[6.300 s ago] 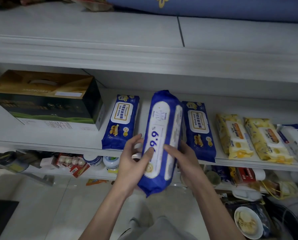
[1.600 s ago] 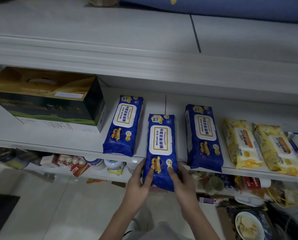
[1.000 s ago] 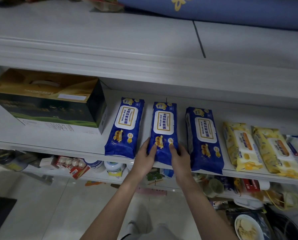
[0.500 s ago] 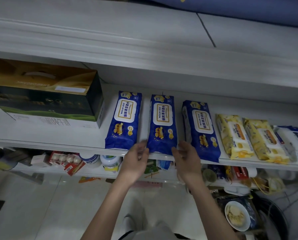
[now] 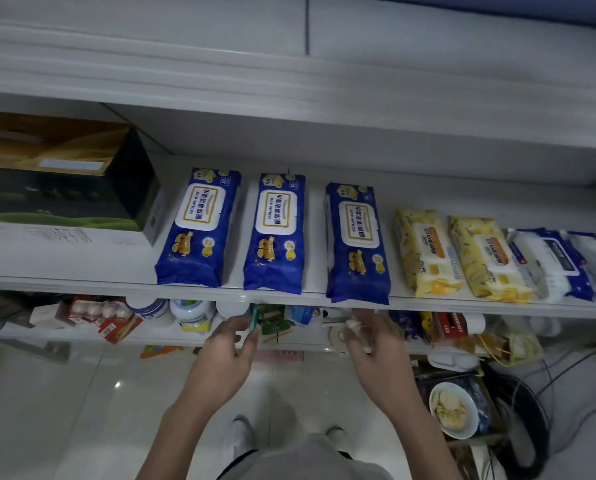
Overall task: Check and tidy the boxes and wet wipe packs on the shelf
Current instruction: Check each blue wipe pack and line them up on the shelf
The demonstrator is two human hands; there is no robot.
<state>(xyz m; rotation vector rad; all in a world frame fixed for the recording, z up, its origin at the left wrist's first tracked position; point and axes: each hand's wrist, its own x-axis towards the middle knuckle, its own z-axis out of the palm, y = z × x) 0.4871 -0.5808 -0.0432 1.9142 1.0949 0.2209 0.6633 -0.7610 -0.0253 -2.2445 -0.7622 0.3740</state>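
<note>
Three blue wet wipe packs lie side by side on the white shelf [image 5: 82, 261]: a left pack [image 5: 198, 226], a middle pack [image 5: 276, 233] and a right pack [image 5: 357, 244]. Two yellow packs [image 5: 426, 252] [image 5: 487, 259] and a white-and-blue pack [image 5: 553, 263] lie further right. A dark green and gold box [image 5: 57, 174] stands at the shelf's left end. My left hand [image 5: 225, 355] and my right hand [image 5: 376, 348] hover below the shelf's front edge, fingers apart, holding nothing.
A lower shelf carries red boxes [image 5: 99, 317], jars [image 5: 191, 313] and small cartons. A bowl of food [image 5: 454, 408] and black cables [image 5: 528, 410] sit at the lower right. The glossy tiled floor lies below. An upper shelf board juts out overhead.
I set the middle blue pack down between the other two, pushed it back onto the shelf, then let go. Both hands have drawn back below the shelf edge.
</note>
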